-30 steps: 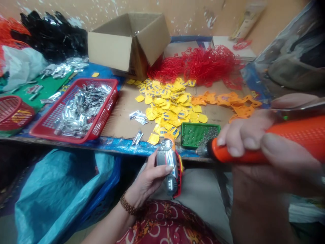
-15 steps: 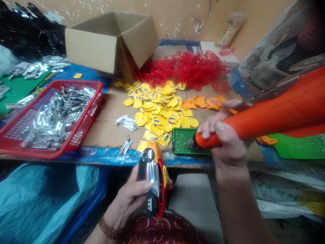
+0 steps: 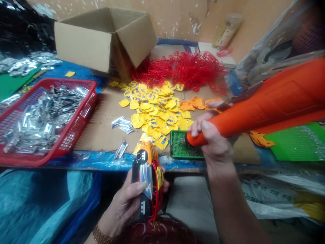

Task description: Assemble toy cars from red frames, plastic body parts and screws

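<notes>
My left hand [image 3: 124,203] is closed round a toy car [image 3: 146,173] near my lap, at the table's front edge. The car has black wheels, a silver side strip and orange, red and yellow parts; my thumb presses on the silver strip. My right hand [image 3: 215,144] grips an orange electric screwdriver [image 3: 264,101] close to its nose. Its tip points down into a small green basket [image 3: 173,144] holding tiny dark pieces that look like screws. Whether the tip touches them I cannot tell. Behind the car spreads a heap of yellow plastic pieces [image 3: 152,105] with blue stickers.
A red basket [image 3: 87,113] of silver parts stands at left, an open cardboard box [image 3: 83,40] behind it. Red plastic frames [image 3: 193,69] pile up at the back. Orange pieces [image 3: 195,102] and a green tray [image 3: 291,145] are at right. Loose silver strips [image 3: 122,124] lie mid-table.
The view has shifted, so most things appear farther left. The screwdriver's tip has moved slightly left within the green basket. My left hand still holds the toy car.
</notes>
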### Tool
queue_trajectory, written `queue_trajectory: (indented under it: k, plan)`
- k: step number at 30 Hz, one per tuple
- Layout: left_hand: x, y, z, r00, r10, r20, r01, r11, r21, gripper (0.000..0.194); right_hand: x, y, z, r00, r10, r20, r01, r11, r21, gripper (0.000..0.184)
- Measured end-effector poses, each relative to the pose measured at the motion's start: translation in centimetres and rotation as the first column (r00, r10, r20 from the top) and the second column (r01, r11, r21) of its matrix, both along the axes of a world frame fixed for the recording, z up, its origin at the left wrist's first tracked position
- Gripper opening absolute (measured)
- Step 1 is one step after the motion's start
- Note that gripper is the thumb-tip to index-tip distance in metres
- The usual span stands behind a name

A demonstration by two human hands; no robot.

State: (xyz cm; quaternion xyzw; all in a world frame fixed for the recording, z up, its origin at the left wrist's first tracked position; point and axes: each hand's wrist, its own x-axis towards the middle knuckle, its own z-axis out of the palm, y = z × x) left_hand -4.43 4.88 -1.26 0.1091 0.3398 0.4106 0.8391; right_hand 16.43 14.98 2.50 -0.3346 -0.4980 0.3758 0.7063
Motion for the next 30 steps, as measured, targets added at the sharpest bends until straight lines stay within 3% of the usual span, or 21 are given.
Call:
queue_trajectory:
  k: [5,10,20,30]
  plan:
    - [-0.2,0.2,-0.3,0.998,-0.039,-0.049,0.041,0.999,0.031,0.056,0.0,0.1,0.0,1.0,-0.008,0.021,0.008,1.0,-0.026,0.02]
    - [-0.1,0.3,-0.1,0.996,-0.073,-0.043,0.075,0.995,0.069,0.056,-0.3,0.1,0.2,0.999,-0.021,0.029,0.022,0.999,-0.046,0.021]
    - [1.3,0.0,0.3,0.997,0.043,-0.059,-0.042,0.999,0.011,0.057,-0.6,0.5,0.2,0.998,-0.044,0.055,0.046,0.998,-0.038,0.03]
    - [1.3,0.1,0.5,1.0,-0.004,-0.006,0.004,0.998,0.068,0.051,-0.3,1.0,-1.0,0.993,-0.066,0.096,0.066,0.998,0.0,0.028]
